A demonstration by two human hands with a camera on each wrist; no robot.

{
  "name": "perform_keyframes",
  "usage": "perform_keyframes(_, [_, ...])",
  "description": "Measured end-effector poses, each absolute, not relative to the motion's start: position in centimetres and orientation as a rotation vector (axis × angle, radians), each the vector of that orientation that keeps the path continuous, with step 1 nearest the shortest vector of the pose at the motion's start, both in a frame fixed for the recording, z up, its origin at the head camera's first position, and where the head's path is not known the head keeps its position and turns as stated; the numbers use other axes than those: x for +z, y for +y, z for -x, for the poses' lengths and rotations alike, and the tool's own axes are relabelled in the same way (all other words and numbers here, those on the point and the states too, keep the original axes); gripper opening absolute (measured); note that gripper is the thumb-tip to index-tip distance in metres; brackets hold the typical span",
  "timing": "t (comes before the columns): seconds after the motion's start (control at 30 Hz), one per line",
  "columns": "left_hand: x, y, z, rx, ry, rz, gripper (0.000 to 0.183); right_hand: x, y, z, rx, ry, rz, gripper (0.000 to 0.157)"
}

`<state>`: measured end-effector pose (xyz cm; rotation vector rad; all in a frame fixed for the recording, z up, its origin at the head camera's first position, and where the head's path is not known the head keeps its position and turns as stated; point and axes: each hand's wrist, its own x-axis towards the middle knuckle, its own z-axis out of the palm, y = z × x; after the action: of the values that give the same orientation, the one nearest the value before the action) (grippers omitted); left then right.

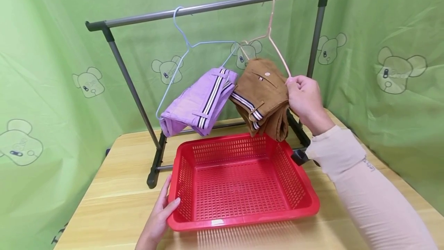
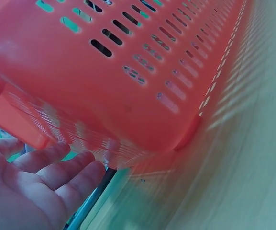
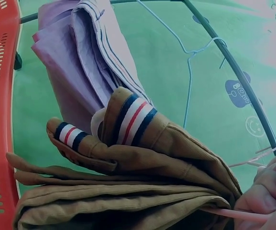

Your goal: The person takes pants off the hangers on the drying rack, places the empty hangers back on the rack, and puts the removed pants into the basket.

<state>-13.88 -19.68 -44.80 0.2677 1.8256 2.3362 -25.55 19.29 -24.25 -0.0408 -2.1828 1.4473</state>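
Brown trousers [image 1: 261, 88], folded over a pink hanger [image 1: 277, 51], hang from the rack's bar. My right hand [image 1: 305, 96] pinches that hanger at its lower right corner, beside the cloth. In the right wrist view, brown folds [image 3: 128, 191] fill the foreground and my right fingers [image 3: 264, 191] hold the pink wire. Below stands a red basket [image 1: 243, 221] with nothing in it. Its left rim is held by my left hand [image 1: 157, 215], thumb over the edge. The left wrist view has the fingers [image 2: 75, 167] against the basket's outer wall [image 2: 80, 96].
Lilac trousers [image 1: 201, 99] hang tilted on a blue hanger [image 1: 184, 38] to the left, touching the brown pair. A grey metal rack [image 1: 222, 5] stands behind the basket on a wooden table [image 1: 111, 203]. Green curtains [image 1: 45, 69] surround the table.
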Motion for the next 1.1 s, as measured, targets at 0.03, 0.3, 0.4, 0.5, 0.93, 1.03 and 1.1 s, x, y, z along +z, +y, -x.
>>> perform_keyframes(0.03, [-44.82, -19.67, 13.85, 2.335, 1.823, -0.269, 0.074, -24.27, 19.27, 25.53, 1.444, -2.183, 0.044, 0.031])
perform_keyframes(0.3, [-45.05, -19.74, 13.79, 2.327, 1.818, -0.304, 0.074, -24.35, 19.18, 25.30, 1.431, -2.186, 0.040, 0.031])
perform_keyframes(0.4, [-45.04, -19.85, 13.83, 2.321, 1.814, -0.319, 0.074, -24.32, 19.07, 25.25, 1.425, -2.184, 0.040, 0.032])
perform_keyframes(0.5, [-45.03, -19.97, 13.90, 2.313, 1.811, -0.340, 0.074, -24.31, 18.94, 25.29, 1.422, -2.184, 0.043, 0.032])
perform_keyframes(0.93, [-45.04, -20.10, 13.97, 2.294, 1.819, -0.328, 0.073, -23.67, 18.74, 25.04, 1.470, -2.130, 0.006, 0.030])
perform_keyframes(1.03, [-45.09, -20.11, 14.01, 2.300, 1.817, -0.314, 0.073, -23.47, 18.75, 24.94, 1.464, -2.131, 0.004, 0.030])
perform_keyframes(1.1, [-45.12, -20.11, 14.06, 2.306, 1.814, -0.310, 0.073, -23.37, 18.77, 24.88, 1.457, -2.137, 0.001, 0.030])
